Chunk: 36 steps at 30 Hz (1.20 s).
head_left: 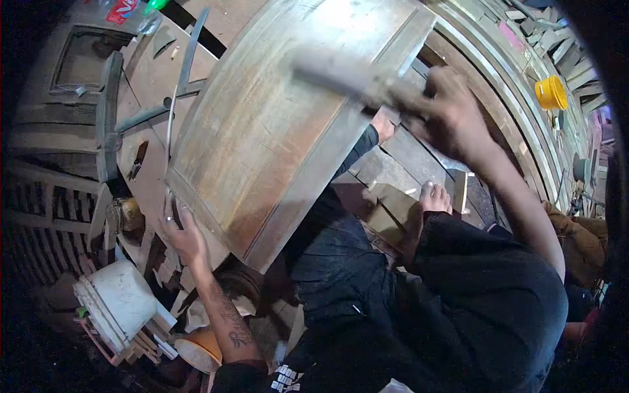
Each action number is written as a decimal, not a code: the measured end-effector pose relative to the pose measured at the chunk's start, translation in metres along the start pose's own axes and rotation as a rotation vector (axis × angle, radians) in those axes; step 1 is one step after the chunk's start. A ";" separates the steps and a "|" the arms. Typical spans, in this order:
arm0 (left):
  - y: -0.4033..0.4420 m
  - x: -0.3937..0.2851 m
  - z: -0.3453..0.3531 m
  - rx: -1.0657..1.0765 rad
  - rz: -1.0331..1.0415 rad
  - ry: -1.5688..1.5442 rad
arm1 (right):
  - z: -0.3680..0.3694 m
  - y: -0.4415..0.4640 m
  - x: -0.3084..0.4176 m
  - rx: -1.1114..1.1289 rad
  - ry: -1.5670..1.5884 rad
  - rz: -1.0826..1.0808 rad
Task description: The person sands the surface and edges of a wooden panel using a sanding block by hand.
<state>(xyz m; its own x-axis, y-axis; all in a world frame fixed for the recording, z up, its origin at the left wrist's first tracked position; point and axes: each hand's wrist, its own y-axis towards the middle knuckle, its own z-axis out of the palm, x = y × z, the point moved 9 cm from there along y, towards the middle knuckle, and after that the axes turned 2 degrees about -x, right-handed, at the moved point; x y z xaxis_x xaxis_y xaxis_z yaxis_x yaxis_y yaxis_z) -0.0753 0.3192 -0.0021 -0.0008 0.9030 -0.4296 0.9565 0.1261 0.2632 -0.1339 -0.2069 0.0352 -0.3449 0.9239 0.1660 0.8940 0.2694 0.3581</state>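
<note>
A large brown wooden panel with a raised frame along its edges lies tilted in front of me, its near corner close to my knees. My left hand is at the panel's lower left edge, with its fingers closed against that edge. My right hand is raised over the panel's right side, smeared by motion, and closed round the handle of a mallet-like tool. The blurred block-shaped head of the tool hangs above the panel's upper middle. Whether it touches the wood I cannot tell.
A white bucket stands at lower left beside wood scraps, with an orange container near it. A yellow bucket is at far right by long planks. A grey pipe lies left of the panel. My bare foot rests on boards.
</note>
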 end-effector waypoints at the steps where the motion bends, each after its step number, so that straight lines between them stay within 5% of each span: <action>1: -0.001 0.002 0.000 -0.024 0.016 0.063 | -0.013 0.001 -0.033 -0.120 -0.088 0.086; 4: 0.000 0.006 -0.002 -0.046 0.017 0.074 | -0.027 0.009 -0.046 -0.174 -0.201 0.195; 7: 0.002 -0.009 0.000 -0.018 0.058 0.002 | -0.001 -0.007 0.058 0.081 0.145 -0.002; 9: 0.001 -0.002 -0.001 -0.018 0.035 0.025 | -0.001 -0.014 0.108 0.181 0.113 -0.252; 11: 0.002 0.002 0.000 -0.005 0.021 0.024 | 0.005 -0.017 0.082 0.093 0.060 -0.226; 16: 0.001 -0.001 0.000 0.007 0.042 -0.003 | -0.024 0.001 -0.085 -0.066 -0.075 0.442; 18: 0.001 0.005 0.001 -0.027 0.038 0.041 | -0.008 -0.014 -0.067 -0.053 -0.044 0.315; 20: 0.000 0.008 0.001 -0.005 0.051 0.049 | 0.033 -0.039 -0.008 0.383 0.455 0.442; 21: 0.002 0.006 0.003 0.008 0.052 0.049 | 0.016 -0.037 0.043 0.346 0.436 0.118; 22: 0.002 0.002 0.002 -0.015 0.087 0.033 | 0.014 -0.039 0.062 0.342 0.407 0.049; 25: 0.003 -0.005 -0.003 -0.042 0.146 0.082 | 0.018 -0.039 0.017 0.328 0.228 0.180; 29: 0.002 0.009 0.001 -0.067 0.177 0.049 | -0.009 -0.023 -0.100 -0.008 -0.031 0.530; 35: 0.000 0.004 -0.001 -0.038 0.140 0.097 | 0.020 -0.013 0.095 0.374 0.343 -0.079; 36: -0.001 0.005 -0.003 -0.034 0.141 0.107 | 0.015 -0.010 0.097 0.293 0.308 -0.119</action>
<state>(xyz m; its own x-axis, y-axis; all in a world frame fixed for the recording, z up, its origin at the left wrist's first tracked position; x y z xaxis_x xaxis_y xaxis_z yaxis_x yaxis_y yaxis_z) -0.0770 0.3250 -0.0019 0.0994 0.9512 -0.2922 0.9389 0.0076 0.3442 -0.1726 -0.1156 0.0342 -0.4796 0.7694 0.4219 0.8711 0.4756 0.1228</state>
